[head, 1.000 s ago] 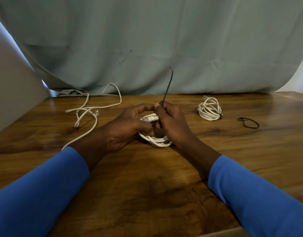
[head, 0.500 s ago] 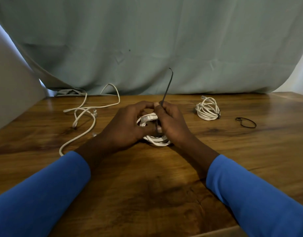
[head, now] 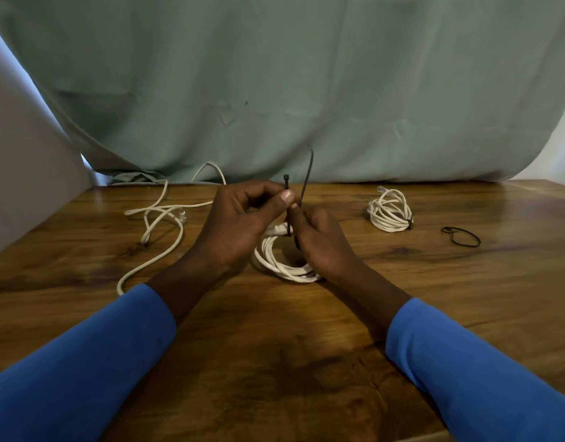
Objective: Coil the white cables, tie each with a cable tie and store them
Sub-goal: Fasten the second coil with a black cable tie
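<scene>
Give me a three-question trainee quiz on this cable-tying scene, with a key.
1. True or false: the coiled white cable lying right of the hands on the brown wooden table already carries a black tie.
2. What do the left hand and right hand pinch? A) thin black plastic cable tie B) red pen C) scissors
3. Fill in: the loose uncoiled white cable lies on the person's ___ side.
Key: 1 true; 2 A; 3 left.
</scene>
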Tool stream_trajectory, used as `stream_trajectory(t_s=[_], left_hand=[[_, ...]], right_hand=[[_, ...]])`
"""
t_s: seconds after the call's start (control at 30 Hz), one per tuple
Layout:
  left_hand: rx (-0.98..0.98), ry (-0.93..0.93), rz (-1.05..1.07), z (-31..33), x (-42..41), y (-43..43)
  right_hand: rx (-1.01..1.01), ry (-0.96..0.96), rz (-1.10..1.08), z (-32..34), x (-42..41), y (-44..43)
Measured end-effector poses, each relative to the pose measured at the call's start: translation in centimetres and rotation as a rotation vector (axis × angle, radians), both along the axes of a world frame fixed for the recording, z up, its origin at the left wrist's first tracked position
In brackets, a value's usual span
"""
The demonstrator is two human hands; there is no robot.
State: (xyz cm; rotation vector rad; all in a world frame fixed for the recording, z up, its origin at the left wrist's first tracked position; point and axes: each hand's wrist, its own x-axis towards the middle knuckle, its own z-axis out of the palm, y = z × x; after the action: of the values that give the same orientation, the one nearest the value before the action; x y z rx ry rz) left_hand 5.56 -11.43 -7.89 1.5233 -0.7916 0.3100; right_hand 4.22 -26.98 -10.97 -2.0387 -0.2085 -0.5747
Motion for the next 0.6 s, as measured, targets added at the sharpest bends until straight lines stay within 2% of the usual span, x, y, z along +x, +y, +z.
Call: stream_trajectory(t_s=[0.1,0.2,0.37,0.5,0.6], left_hand=[[-0.128,0.156,-0.022,0.5,-0.5,-0.3],[-0.150,0.197,0.009,0.8,-0.2,-0.2],[-0.282,0.268,-0.032,1.6,0.0,0.0],[-0.235,0.338,0.006,1.7,-0.1,-0.2],[-0.281,0.447,-0.018,1.8,-0.2,-0.2]], right_hand=[[-0.114,-0.055,0.012,0.1,-0.3,0.3],[-0.158,-0.087,0.030,0.0,-0.4,0.4],[-0.119,-0.100,0.055,-0.1,-0.3,0.4],[-0.073,-0.111,0.053,-0.1,-0.3,0.5],[-0.078,-0.167,0.038,-0.1,-0.2,0.7]])
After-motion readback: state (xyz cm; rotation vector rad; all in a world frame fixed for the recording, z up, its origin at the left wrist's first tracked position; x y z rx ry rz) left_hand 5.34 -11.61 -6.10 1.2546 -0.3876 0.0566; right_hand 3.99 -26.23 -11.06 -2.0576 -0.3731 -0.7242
